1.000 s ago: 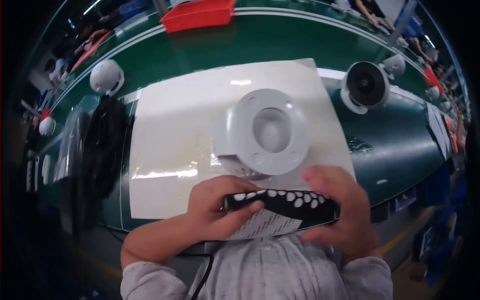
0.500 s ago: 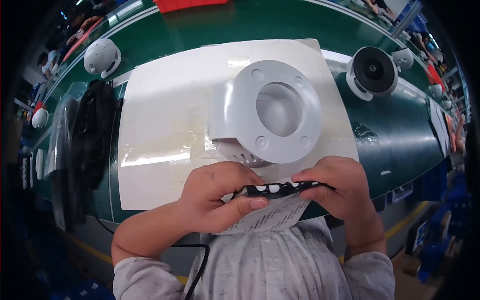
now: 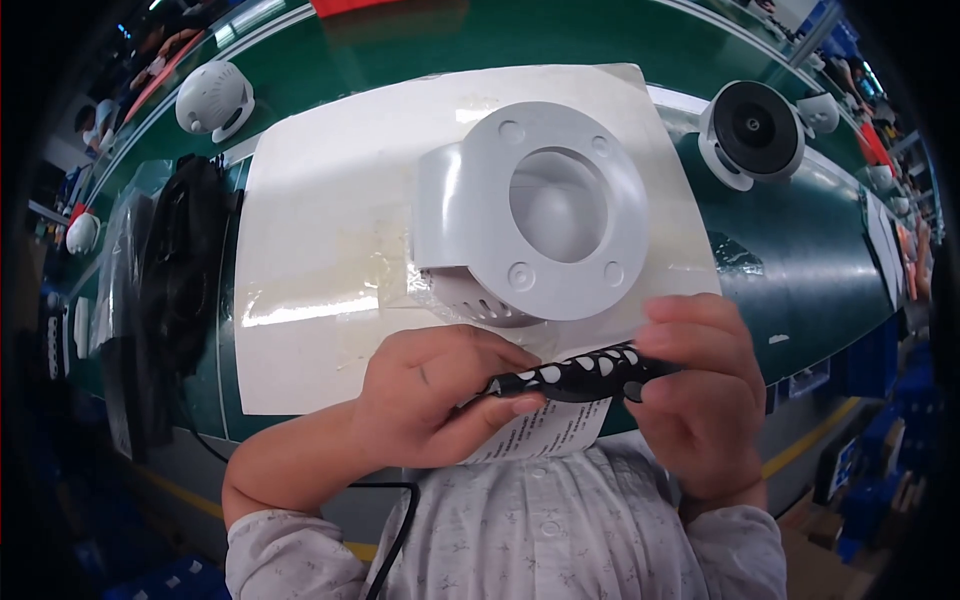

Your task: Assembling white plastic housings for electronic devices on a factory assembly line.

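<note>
My left hand (image 3: 435,390) pinches the left end of a sheet of black round pads (image 3: 570,378). Rows of white round spots show on its black face, and its white printed backing (image 3: 530,433) hangs below. By the sheet's right end is my right hand (image 3: 705,390), slightly blurred, its thumb and fingers curled around a small dark round pad (image 3: 633,391) at the thumb tip. Beyond both hands, a white plastic stand (image 3: 460,210) lies with its ring-shaped base facing up. Shallow round recesses dot the ring, and a slotted white rounded part shows beneath it.
The stand rests on a large white sheet (image 3: 310,240) over a green bench. Black bags (image 3: 185,270) lie at left. A white slotted device (image 3: 213,100) and a black-faced round device (image 3: 752,130) stand farther back. A black cable (image 3: 405,530) runs across my lap.
My right hand has pulled away from the sheet toward the right, with a small dark round pad now at its thumb. The sheet's spotted face has tilted more into view.
</note>
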A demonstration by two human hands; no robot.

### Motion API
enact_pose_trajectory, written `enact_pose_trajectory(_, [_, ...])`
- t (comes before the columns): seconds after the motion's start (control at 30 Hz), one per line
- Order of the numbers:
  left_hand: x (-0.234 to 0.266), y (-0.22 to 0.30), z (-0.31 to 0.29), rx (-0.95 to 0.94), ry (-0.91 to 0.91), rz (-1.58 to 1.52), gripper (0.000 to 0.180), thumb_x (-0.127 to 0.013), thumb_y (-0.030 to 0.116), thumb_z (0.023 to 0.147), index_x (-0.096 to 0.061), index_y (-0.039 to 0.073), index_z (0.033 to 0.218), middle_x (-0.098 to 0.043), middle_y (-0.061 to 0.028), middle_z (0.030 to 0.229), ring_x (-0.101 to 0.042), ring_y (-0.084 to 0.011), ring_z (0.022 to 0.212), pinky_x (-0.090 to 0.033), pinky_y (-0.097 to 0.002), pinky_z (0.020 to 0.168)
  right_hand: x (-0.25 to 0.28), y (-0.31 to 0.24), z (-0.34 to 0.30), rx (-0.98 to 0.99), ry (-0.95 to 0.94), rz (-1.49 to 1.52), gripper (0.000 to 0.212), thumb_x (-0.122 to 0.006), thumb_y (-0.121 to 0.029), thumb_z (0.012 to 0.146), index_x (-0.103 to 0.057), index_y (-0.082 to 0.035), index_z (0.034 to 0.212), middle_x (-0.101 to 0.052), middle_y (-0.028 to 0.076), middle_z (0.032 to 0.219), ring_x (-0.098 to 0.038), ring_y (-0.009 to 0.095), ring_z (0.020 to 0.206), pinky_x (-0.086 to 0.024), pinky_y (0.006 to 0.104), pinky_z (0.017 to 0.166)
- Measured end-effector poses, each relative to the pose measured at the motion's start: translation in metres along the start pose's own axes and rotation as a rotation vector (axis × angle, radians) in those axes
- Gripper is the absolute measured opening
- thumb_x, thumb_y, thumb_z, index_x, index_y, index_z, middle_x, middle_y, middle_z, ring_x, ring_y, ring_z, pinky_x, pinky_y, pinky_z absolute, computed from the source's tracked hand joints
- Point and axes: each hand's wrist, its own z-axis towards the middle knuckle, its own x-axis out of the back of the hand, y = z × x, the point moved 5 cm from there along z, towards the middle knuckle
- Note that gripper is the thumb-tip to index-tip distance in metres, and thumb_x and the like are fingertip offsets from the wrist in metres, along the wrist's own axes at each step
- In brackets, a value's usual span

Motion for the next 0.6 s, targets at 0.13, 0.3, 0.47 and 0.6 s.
enact_pose_trajectory(0.13, [0.001, 0.003, 0.000, -0.037, 0.015, 0.013, 0.017, -0.069, 0.010, 0.066, -0.055, 0.001, 0.068, -0.061, -0.0109, 0.074, -0.057, -0.0221, 0.056, -0.046, -0.0268, 0.048, -0.018, 0.002, 0.001, -0.163, -0.121, 0.224, 0.031, -0.069, 0.000, 0.062, -0.055, -0.005, 0.089, -0.059, 0.005, 0.087, -0.057, 0.025, 0.081, -0.041, 0.0327, 0.068])
enact_pose_trajectory(0.3, [0.000, 0.003, 0.003, -0.037, -0.005, -0.017, 0.019, -0.070, 0.012, 0.065, -0.054, 0.001, 0.066, -0.060, -0.0115, 0.070, -0.058, -0.0224, 0.056, -0.046, -0.0271, 0.048, -0.012, -0.002, 0.000, -0.026, -0.092, 0.122, 0.036, -0.068, -0.002, 0.067, -0.047, -0.009, 0.095, -0.058, 0.006, 0.075, -0.057, 0.022, 0.071, -0.045, 0.0348, 0.060])
enact_pose_trajectory(0.47, [0.002, 0.002, -0.001, -0.069, -0.011, 0.008, 0.025, -0.072, 0.018, 0.065, -0.054, 0.001, 0.066, -0.059, -0.0109, 0.067, -0.057, -0.0228, 0.054, -0.046, -0.0274, 0.048, -0.022, -0.008, 0.018, -0.146, -0.064, 0.295, 0.029, -0.069, -0.001, 0.066, -0.052, -0.007, 0.088, -0.057, 0.007, 0.078, -0.058, 0.023, 0.068, -0.046, 0.0330, 0.055])
enact_pose_trajectory(0.6, [0.001, 0.001, -0.002, -0.099, -0.005, 0.009, 0.027, -0.072, 0.021, 0.064, -0.054, 0.001, 0.067, -0.058, -0.0100, 0.066, -0.056, -0.0225, 0.054, -0.046, -0.0278, 0.048, -0.028, -0.021, 0.019, 0.060, -0.084, 0.274, 0.024, -0.064, -0.011, 0.074, -0.055, -0.011, 0.096, -0.056, 0.006, 0.081, -0.058, 0.024, 0.065, -0.044, 0.0311, 0.052])
